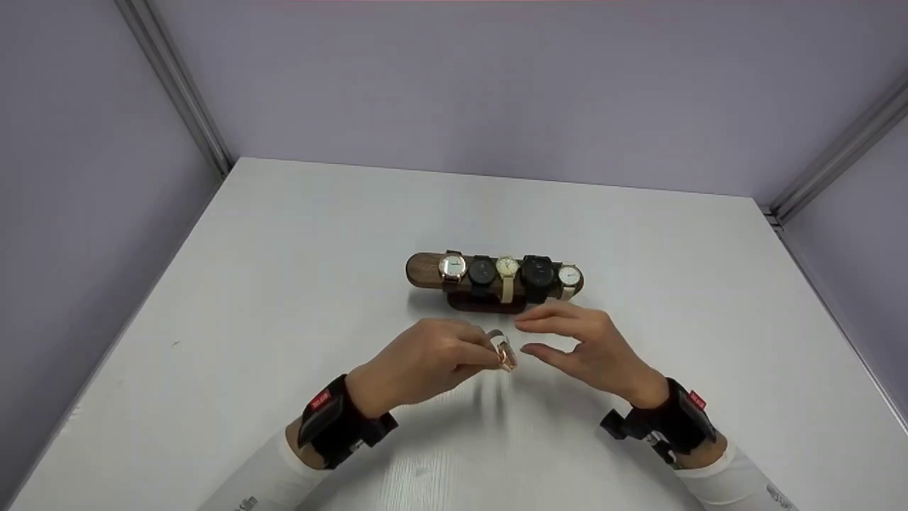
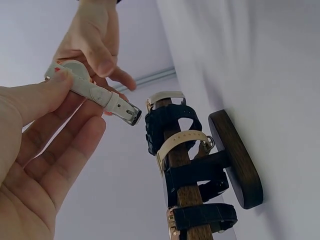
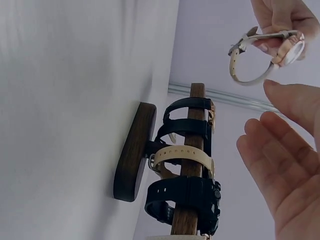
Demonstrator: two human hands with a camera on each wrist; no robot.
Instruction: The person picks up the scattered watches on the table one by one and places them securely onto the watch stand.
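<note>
Just near of the stand, the left hand [image 1: 425, 358] is pinching a rose-gold watch [image 1: 504, 351] with a pale strap [image 2: 95, 92] between thumb and fingers, above the white table [image 1: 284, 284]. Just to its right, the right hand [image 1: 589, 348] is hovering with relaxed, spread fingers, holding nothing. Beyond them, a dark wooden stand [image 1: 425, 270] is carrying five buckled watches [image 1: 507, 268].

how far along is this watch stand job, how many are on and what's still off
Five watches already sit strapped round the wooden stand. A sixth, light-strapped watch is off it, pinched in the left hand in front of the stand, buckle closed. The right hand is open beside it, holding nothing. Bare bar shows only at the stand's left end.
</note>
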